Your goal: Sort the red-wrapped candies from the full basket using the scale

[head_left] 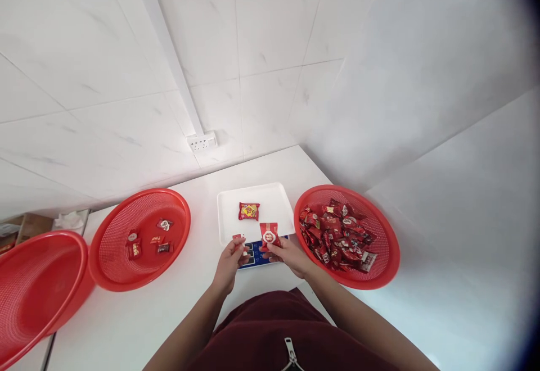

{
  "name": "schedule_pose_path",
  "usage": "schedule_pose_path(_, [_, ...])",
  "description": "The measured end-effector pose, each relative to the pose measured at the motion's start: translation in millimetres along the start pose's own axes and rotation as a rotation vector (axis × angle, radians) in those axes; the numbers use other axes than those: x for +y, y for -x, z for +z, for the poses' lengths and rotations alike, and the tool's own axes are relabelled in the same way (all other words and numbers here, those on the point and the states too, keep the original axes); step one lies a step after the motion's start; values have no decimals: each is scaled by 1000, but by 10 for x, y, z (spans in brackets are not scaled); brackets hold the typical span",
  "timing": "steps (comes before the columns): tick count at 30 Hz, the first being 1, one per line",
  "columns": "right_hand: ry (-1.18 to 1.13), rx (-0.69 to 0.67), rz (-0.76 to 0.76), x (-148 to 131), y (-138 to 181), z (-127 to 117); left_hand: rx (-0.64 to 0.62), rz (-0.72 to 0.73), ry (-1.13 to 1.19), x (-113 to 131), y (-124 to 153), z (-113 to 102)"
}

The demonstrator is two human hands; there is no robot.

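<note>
My right hand [282, 253] is closed on a red candy packet [269, 235] with a round white emblem, held up above the front edge of a white scale tray [228, 208]. To its left, my left hand [233, 256] pinches a smaller red-and-white packet [238, 236], mostly hidden by the fingers. Another red packet with a yellow panel [248, 211] lies flat on the tray. Below the tray, the scale's blue control panel [258, 259] shows partly between my hands.
At the right stands a red basket [390, 247] heaped with red packets. A second red basket [112, 236], at the left, holds several packets. Beyond it a third red basket [63, 303] reaches the left edge. A wall socket [202, 142] sits behind the white table [189, 298].
</note>
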State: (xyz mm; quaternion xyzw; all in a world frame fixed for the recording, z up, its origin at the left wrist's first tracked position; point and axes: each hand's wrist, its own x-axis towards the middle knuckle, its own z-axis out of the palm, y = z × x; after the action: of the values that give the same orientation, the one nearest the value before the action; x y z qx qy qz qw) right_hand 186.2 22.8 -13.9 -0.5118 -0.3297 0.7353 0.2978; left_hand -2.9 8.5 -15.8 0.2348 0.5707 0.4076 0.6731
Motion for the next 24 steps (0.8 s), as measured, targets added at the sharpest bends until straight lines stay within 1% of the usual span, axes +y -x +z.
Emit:
schedule_pose_path(4, [-46,8,14,109,112,-71,-70,-22,-73,-32,38,100])
schedule_pose_path(8, [-68,17,2,122,173,-98,-107,-50,-102,-31,36,203])
schedule_pose_path(13, [-65,25,-2,147,222,-134,-197,-37,-139,-24,19,260])
schedule_pose_path(21, [-68,23,6,239,254,-168,-198,-73,-150,-56,54,253])
schedule_pose_path(24, [-63,44,23,239,258,-162,-176,-24,-173,-73,38,245])
